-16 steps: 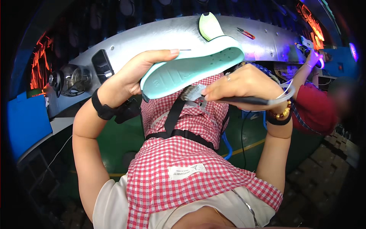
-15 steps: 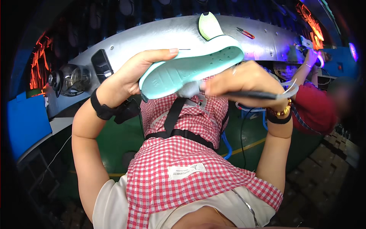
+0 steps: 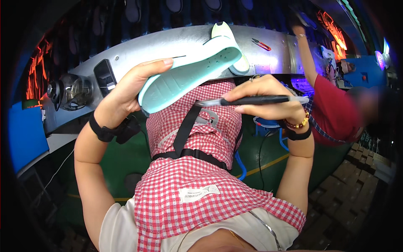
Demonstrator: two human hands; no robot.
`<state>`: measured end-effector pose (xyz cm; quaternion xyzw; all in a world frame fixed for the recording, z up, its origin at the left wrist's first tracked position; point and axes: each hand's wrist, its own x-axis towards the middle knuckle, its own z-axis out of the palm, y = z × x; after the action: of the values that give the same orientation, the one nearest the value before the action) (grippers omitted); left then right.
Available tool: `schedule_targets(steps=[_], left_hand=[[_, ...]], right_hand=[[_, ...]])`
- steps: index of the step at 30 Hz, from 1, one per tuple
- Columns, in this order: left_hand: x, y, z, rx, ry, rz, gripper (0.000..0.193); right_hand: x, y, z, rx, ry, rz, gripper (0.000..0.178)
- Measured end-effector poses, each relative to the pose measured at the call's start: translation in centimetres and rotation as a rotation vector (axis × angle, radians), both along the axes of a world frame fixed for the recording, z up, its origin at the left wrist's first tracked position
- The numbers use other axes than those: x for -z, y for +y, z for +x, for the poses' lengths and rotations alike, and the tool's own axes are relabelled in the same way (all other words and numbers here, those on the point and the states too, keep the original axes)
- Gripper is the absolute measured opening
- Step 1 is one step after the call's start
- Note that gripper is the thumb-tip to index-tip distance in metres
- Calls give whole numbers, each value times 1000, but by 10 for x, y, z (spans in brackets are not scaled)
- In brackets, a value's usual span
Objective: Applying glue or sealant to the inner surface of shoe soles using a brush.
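My left hand (image 3: 130,84) grips a mint-green shoe sole (image 3: 184,80) at its heel end, thumb over the far rim. The sole is tilted, its hollow inner side and raised rim facing me. In my right hand (image 3: 268,94) is a brush (image 3: 260,100) with a black handle, pinched between thumb and fingers. Its pale tip points left and hangs just on the near side of the sole, over my apron, apparently apart from the rim. Beyond the sole's toe, a yellow-green shoe piece (image 3: 222,31) lies on the metal bench, partly hidden by it.
Red-handled thread snips (image 3: 261,44) lie on the metal bench (image 3: 163,40). Left on it are a black phone (image 3: 105,75) and a clear, dark-lidded jar (image 3: 75,91). Behind, a dark rack carries shoe parts (image 3: 133,10). A co-worker in a red sleeve (image 3: 336,105) works at the right.
My left hand and the sole have shifted left. The brush, blurred at the sole's near edge before, has come away from it. The co-worker's arm now reaches toward the rack.
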<state>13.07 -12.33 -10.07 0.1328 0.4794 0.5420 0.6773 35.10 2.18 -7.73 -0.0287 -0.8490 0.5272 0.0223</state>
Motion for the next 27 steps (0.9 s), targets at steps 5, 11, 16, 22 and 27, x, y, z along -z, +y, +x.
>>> schedule_targets(steps=[5, 11, 16, 22, 27], left_hand=[[19, 13, 25, -68, -87, 136, 36], [34, 16, 31, -123, 30, 174, 35], [38, 19, 31, -227, 97, 206, 36], [42, 20, 29, -261, -18, 284, 39], [34, 13, 25, -259, -189, 304, 42]], right_hand=[[13, -21, -30, 416, -15, -353, 13], [25, -19, -44, 497, 41, -400, 13], [23, -11, -52, 573, 132, -220, 11], [40, -2, -53, 638, 294, 99, 11], [40, 22, -47, 850, 354, -280, 15]])
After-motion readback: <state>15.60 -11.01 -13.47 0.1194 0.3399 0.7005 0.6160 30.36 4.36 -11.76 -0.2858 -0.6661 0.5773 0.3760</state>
